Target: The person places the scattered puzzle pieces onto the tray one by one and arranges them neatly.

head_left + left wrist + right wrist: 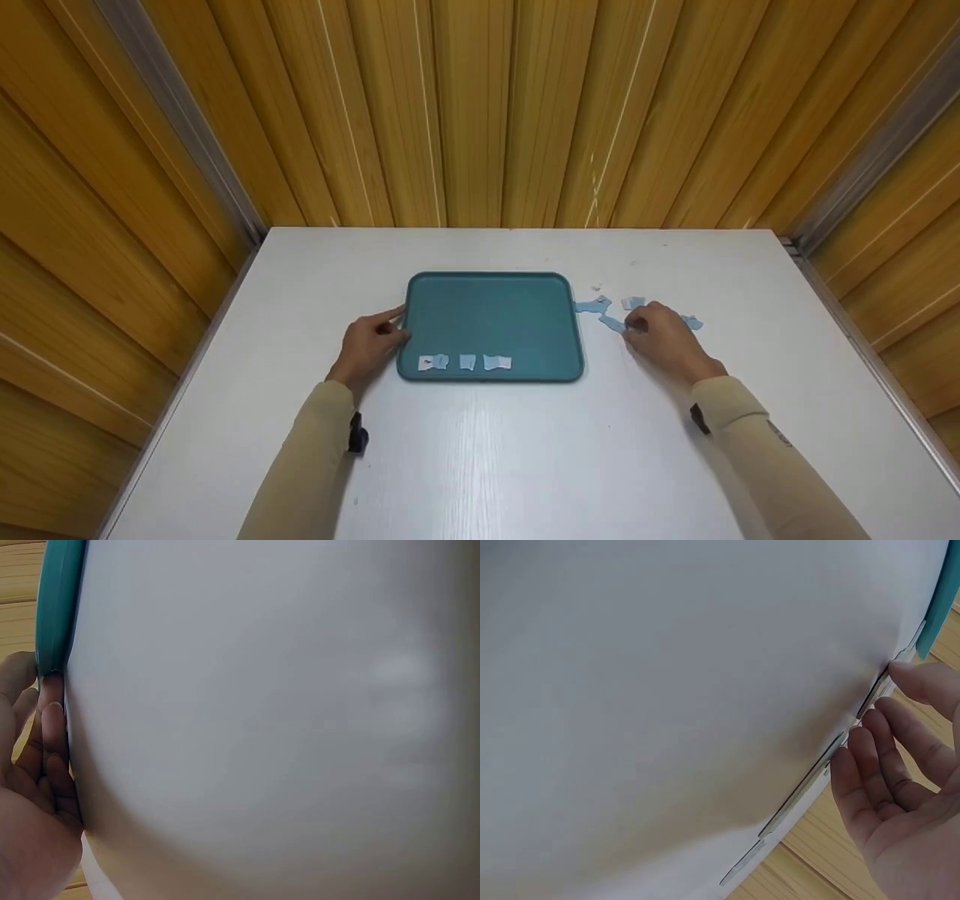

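A teal tray (491, 322) lies on the white table. At its left rim is my left hand (367, 345), thumb and fingers holding the edge; the left wrist view shows the fingers (54, 720) at the tray's rim (60, 607). Three small light-blue and white torn paper pieces (468, 362) lie in a row along the tray's near side. Right of the tray, my right hand (664, 341) pinches a light-blue torn paper piece (612, 322) low over the table, partly hidden by the fingers. In the right wrist view the thumb and fingertips (896, 671) meet the piece's edge.
More torn pieces lie around the right hand: one (594, 305) against the tray's right rim, another (634, 302) behind the hand, and one (691, 322) to its right. Yellow wood-look panels (472, 112) enclose the table (480, 457) at the back and sides.
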Demonstrator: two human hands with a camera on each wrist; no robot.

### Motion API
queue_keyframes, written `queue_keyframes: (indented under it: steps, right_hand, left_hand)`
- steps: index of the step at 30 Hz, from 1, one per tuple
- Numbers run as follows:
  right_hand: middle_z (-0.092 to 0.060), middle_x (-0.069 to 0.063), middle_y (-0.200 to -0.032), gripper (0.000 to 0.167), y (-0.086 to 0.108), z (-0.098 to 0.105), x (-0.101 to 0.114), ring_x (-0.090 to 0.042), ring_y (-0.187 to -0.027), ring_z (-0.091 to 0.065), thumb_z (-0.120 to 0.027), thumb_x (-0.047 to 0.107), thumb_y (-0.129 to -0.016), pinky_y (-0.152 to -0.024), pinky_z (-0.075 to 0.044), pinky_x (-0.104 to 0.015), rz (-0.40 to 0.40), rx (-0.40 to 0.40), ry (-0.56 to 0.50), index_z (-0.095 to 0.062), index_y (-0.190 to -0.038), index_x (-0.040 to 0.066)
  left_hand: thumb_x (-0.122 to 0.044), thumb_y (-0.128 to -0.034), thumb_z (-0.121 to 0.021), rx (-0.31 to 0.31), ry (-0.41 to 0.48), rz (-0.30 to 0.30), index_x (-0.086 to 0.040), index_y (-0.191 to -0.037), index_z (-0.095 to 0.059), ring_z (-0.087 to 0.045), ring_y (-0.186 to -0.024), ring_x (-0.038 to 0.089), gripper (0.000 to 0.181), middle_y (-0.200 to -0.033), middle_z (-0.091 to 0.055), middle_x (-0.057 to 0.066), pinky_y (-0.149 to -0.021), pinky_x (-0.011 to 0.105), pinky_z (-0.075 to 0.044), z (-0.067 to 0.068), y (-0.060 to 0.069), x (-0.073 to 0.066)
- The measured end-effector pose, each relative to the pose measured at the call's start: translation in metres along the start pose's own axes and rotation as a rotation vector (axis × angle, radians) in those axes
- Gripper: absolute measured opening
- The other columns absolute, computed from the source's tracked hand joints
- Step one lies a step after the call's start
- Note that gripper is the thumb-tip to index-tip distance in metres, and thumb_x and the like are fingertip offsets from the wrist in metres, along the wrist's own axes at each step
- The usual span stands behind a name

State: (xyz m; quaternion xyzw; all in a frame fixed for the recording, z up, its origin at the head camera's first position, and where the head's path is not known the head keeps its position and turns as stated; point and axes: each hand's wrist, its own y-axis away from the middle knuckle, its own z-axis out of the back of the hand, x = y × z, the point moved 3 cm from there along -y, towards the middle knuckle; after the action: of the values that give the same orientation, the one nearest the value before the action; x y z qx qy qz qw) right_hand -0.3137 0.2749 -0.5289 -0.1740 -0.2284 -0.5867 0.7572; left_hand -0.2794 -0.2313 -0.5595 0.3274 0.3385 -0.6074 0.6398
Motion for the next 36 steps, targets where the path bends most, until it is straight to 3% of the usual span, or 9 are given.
queue_keyframes:
  steps: [5,18,25,36]
  right_hand:
    - [-0.063,-0.016,-0.112,0.026,0.000,0.000,0.000,-0.035,-0.107,-0.062,-0.072,0.010,-0.100,-0.097,-0.052,-0.053,0.028,-0.019,0.004,-0.071,-0.121,-0.005]
    - [-0.061,-0.013,-0.113,0.026,0.002,0.002,0.002,-0.031,-0.104,-0.058,-0.073,0.013,-0.099,-0.097,-0.050,-0.050,-0.003,-0.005,-0.006,-0.071,-0.120,-0.002]
    - [-0.060,-0.014,-0.123,0.026,0.001,0.001,0.004,-0.033,-0.113,-0.057,-0.071,0.011,-0.100,-0.105,-0.047,-0.054,0.003,0.003,-0.031,-0.068,-0.122,-0.001]
    - [-0.062,-0.014,-0.115,0.021,0.000,-0.001,0.018,-0.037,-0.109,-0.063,-0.074,0.005,-0.094,-0.096,-0.052,-0.053,0.139,-0.040,-0.093,-0.070,-0.114,0.000]
  left_hand:
    - [-0.013,-0.0963,-0.076,-0.007,-0.002,-0.007,-0.014,-0.147,-0.065,-0.055,-0.089,0.023,0.052,-0.095,-0.066,0.007,-0.084,0.037,-0.044,0.000,0.000,0.000]
    - [-0.012,-0.0974,-0.074,-0.003,0.003,0.005,-0.015,-0.148,-0.064,-0.055,-0.093,0.023,0.052,-0.099,-0.066,0.007,-0.086,0.038,-0.045,0.001,0.001,-0.002]
    - [-0.013,-0.0982,-0.074,-0.002,0.008,0.020,-0.015,-0.149,-0.064,-0.055,-0.096,0.024,0.051,-0.100,-0.064,0.008,-0.087,0.038,-0.045,0.001,0.002,-0.002]
    - [-0.012,-0.0975,-0.075,-0.007,-0.014,0.001,-0.013,-0.148,-0.064,-0.054,-0.091,0.022,0.052,-0.097,-0.065,0.007,-0.084,0.036,-0.045,0.001,0.000,-0.001]
